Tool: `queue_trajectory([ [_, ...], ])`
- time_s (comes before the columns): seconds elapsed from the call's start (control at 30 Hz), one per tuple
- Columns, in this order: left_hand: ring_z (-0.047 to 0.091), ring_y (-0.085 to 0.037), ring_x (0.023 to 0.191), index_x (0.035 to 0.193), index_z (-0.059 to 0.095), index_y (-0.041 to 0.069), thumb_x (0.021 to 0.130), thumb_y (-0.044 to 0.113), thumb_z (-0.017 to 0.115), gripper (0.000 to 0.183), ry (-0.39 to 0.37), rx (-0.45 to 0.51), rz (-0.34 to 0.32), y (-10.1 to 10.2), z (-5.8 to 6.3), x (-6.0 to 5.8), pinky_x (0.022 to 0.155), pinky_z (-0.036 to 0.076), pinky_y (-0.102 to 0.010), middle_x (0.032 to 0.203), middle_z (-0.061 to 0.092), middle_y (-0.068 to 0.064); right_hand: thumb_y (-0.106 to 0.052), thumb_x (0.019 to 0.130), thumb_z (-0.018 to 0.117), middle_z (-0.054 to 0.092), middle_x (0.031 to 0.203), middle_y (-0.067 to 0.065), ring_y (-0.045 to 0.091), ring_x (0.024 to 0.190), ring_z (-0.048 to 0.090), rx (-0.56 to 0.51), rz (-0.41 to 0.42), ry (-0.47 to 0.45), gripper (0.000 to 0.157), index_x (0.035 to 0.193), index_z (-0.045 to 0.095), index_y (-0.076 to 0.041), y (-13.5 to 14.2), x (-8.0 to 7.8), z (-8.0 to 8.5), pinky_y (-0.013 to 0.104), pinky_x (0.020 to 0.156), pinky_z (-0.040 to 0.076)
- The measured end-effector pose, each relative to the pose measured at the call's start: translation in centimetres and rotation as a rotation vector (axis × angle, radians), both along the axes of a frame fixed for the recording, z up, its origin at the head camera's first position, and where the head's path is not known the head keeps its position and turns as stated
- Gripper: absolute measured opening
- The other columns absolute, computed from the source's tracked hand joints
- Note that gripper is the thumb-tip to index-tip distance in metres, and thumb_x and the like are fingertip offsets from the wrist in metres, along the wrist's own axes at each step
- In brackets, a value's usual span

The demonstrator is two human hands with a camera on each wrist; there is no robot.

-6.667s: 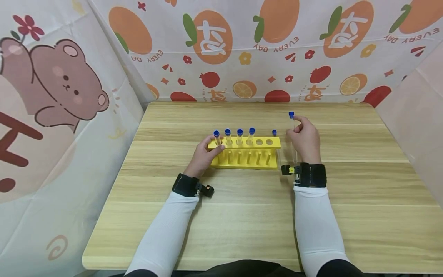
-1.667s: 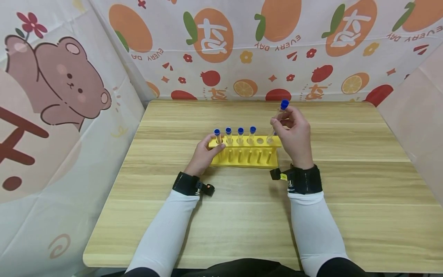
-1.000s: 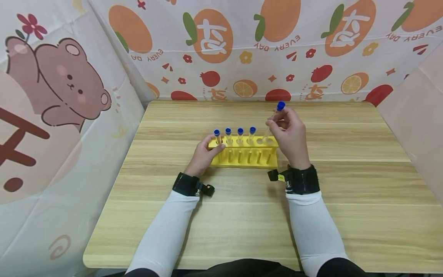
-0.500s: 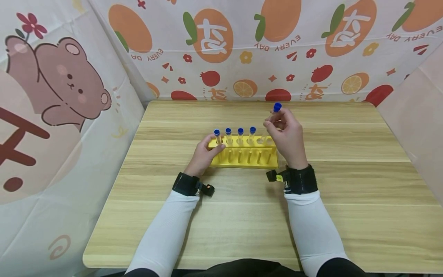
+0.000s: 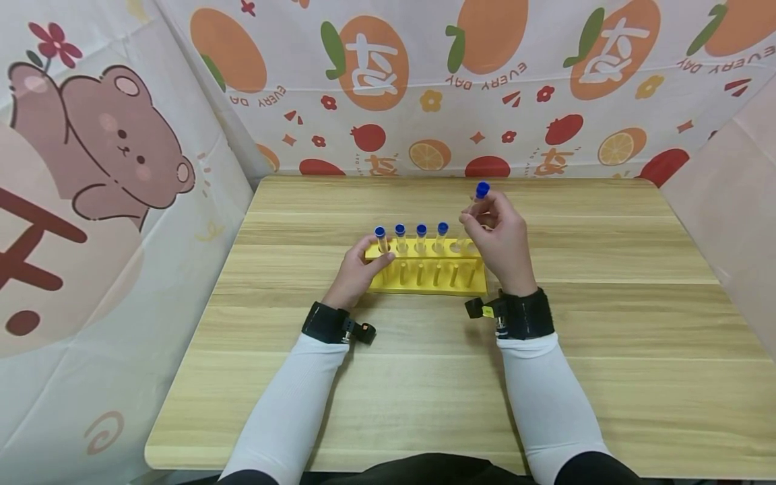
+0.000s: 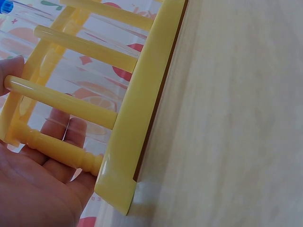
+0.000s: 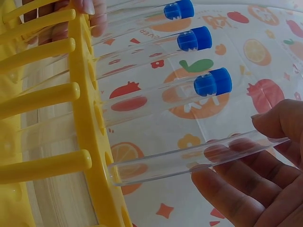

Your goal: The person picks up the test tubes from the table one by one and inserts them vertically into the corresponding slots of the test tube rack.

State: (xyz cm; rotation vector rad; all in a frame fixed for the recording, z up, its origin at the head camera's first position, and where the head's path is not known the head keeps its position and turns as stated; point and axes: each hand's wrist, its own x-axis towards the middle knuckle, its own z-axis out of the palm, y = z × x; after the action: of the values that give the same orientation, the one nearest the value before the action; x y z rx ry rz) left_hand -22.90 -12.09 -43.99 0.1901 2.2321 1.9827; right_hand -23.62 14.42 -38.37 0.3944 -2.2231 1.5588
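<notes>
My left hand [image 5: 353,275] grips the left end of a yellow test tube rack [image 5: 427,256], thumb in front and fingers around its end post in the left wrist view. Several clear test tubes with blue caps [image 5: 421,230] stand in the rack's left holes. Over the right end, my right hand [image 5: 504,239] pinches another clear test tube [image 7: 161,163] between thumb and fingers. Its blue cap [image 5: 482,190] leans up to the right, and its rounded lower end is right at a hole in the upper board, beside the standing tubes.
The rack stands on a light wood-grain table [image 5: 436,397]. A fruit-print cloth [image 5: 461,121] hangs close behind the table's back edge. On the left hangs a bear-print cloth [image 5: 121,148]. Slanted pegs [image 5: 437,274] line the rack's lower part.
My right hand has brought the test tube leftward from beside the rack to over its right end, then lowered it slightly toward a hole. The left hand keeps its hold on the rack.
</notes>
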Motion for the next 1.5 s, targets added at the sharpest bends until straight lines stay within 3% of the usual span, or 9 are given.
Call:
queue_trajectory([
  [0.2, 0.05, -0.025, 0.12, 0.133, 0.055, 0.005, 0.096, 0.018, 0.065, 0.041, 0.004, -0.002, 0.0, 0.0, 0.0, 0.1, 0.089, 0.049, -0.023, 0.153, 0.038, -0.015, -0.021, 0.094, 0.068, 0.063, 0.095, 0.004, 0.013, 0.085, 0.062, 0.007, 0.01, 0.004, 0.029, 0.118, 0.059, -0.007, 0.0, -0.2, -0.2, 0.019, 0.081, 0.054],
  [0.43, 0.05, -0.022, 0.121, 0.133, 0.056, 0.01, 0.095, 0.02, 0.066, 0.041, -0.002, 0.013, 0.011, -0.3, -2.3, -1.3, 0.089, 0.049, -0.022, 0.154, 0.039, -0.01, -0.022, 0.094, 0.068, 0.063, 0.095, 0.002, 0.013, 0.084, 0.061, 0.023, 0.015, -0.013, 0.03, 0.118, 0.059, -0.008, 0.0, -0.1, -0.3, 0.019, 0.081, 0.053],
  [0.63, 0.051, -0.022, 0.121, 0.131, 0.057, 0.014, 0.094, 0.027, 0.068, 0.04, 0.02, 0.005, 0.026, -0.4, -2.8, -1.5, 0.089, 0.049, -0.024, 0.151, 0.042, -0.004, -0.021, 0.093, 0.068, 0.062, 0.094, 0.002, 0.013, 0.083, 0.062, 0.049, 0.018, -0.017, 0.025, 0.114, 0.06, -0.008, -0.1, -0.1, -0.2, 0.024, 0.08, 0.055],
  [0.8, 0.051, -0.024, 0.12, 0.13, 0.058, 0.014, 0.093, 0.028, 0.069, 0.04, 0.037, 0.007, 0.024, -0.3, -2.8, -1.4, 0.09, 0.05, -0.026, 0.151, 0.042, -0.007, -0.019, 0.092, 0.069, 0.061, 0.092, 0.002, 0.013, 0.083, 0.063, 0.06, 0.028, -0.033, 0.022, 0.109, 0.06, -0.009, 0.0, -0.3, -0.4, 0.033, 0.08, 0.057],
  [1.03, 0.052, -0.024, 0.121, 0.13, 0.058, 0.016, 0.093, 0.03, 0.069, 0.041, 0.029, -0.009, 0.023, -0.4, -2.8, -1.5, 0.091, 0.05, -0.028, 0.152, 0.04, -0.007, -0.019, 0.092, 0.07, 0.063, 0.092, 0.002, 0.013, 0.084, 0.064, 0.063, 0.037, -0.073, 0.024, 0.108, 0.059, -0.006, 0.1, -0.3, -0.6, 0.021, 0.075, 0.054],
  [1.5, 0.054, -0.022, 0.115, 0.134, 0.055, 0.011, 0.096, 0.021, 0.066, 0.041, -0.008, 0.02, 0.0, -0.5, -2.3, -1.7, 0.088, 0.05, -0.023, 0.154, 0.037, -0.012, -0.019, 0.092, 0.069, 0.062, 0.093, 0.001, 0.014, 0.082, 0.062, 0.104, 0.046, -0.109, 0.021, 0.109, 0.059, -0.011, -0.1, -0.5, -0.6, 0.022, 0.074, 0.053],
])
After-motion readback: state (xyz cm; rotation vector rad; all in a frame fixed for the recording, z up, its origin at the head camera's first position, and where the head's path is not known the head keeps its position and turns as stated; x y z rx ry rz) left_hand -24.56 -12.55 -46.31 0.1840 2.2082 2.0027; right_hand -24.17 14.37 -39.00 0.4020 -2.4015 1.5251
